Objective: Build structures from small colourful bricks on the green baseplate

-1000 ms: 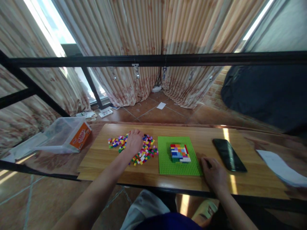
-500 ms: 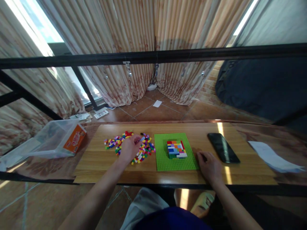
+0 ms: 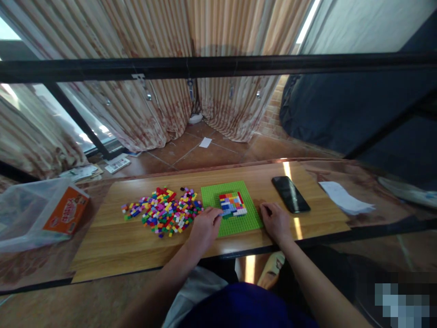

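My left hand (image 3: 205, 227) is over the left front part of the green baseplate (image 3: 251, 222), thumb and fingers pinched on a small light-blue brick (image 3: 225, 212). The brick is against or just beside the near left corner of a low block of coloured bricks (image 3: 233, 202) on the baseplate; contact is hard to tell. My right hand (image 3: 277, 224) rests loosely curled on the table at the baseplate's right edge, with nothing visible in its fingers. Left of the baseplate spreads a loose pile of small coloured bricks (image 3: 164, 210).
A black phone (image 3: 291, 194) lies on the wooden table (image 3: 112, 237), right of my right hand. White papers (image 3: 346, 198) are beyond the table's right end. A clear plastic box (image 3: 25, 214) with an orange label stands off the left end. A dark rail (image 3: 218, 67) crosses beyond the table.
My left hand has moved right from the brick pile to the baseplate, carrying the light-blue brick. My right hand stays beside the baseplate. The camera view has turned to the right.
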Demonstrator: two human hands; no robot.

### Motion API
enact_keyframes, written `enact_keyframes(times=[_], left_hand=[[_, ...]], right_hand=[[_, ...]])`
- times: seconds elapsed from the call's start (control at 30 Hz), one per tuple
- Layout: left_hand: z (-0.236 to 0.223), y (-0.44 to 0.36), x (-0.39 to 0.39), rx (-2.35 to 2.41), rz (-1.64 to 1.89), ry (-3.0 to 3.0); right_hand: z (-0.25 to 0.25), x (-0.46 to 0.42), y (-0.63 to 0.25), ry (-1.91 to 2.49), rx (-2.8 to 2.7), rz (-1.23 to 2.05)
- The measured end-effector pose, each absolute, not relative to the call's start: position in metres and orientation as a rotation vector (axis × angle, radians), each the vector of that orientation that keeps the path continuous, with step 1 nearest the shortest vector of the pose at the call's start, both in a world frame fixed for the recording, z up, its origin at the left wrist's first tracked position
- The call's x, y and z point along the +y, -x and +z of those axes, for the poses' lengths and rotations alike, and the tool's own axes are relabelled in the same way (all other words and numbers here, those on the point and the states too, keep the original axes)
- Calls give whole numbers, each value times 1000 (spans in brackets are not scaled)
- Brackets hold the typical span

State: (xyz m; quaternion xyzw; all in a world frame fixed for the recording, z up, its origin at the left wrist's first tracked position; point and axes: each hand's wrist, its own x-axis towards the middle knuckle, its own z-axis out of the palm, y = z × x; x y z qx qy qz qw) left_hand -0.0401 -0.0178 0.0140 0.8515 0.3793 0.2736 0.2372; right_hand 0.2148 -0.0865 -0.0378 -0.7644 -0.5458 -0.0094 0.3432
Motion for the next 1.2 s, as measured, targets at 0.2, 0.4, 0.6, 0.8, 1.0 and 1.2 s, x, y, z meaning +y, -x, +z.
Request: enact_keyframes(times=[0.2,0.4,0.6,0.8,1.0,1.2], left_hand=[[8,26,-18,1026,727,-2418],[7,19,-15,999,672,-2488],[12,15,-16,1025,551,-2591],[16,17,-15,1007,483,-2648],[20,16,-19,1038,357,-2724],[11,16,-22,1092,452,-2730]], right_hand=[[-35,-87,-214,1972,-1434,-19],[-34,-87,-214,1972,-1433,-26],[-33,-88,-214,1985,-1437,-24],[-34,-88,-214,1977,-1433,-20],[-34,-87,-214,1963,-1437,-30],[-35,-87,-214,1955,-1438,-54]])
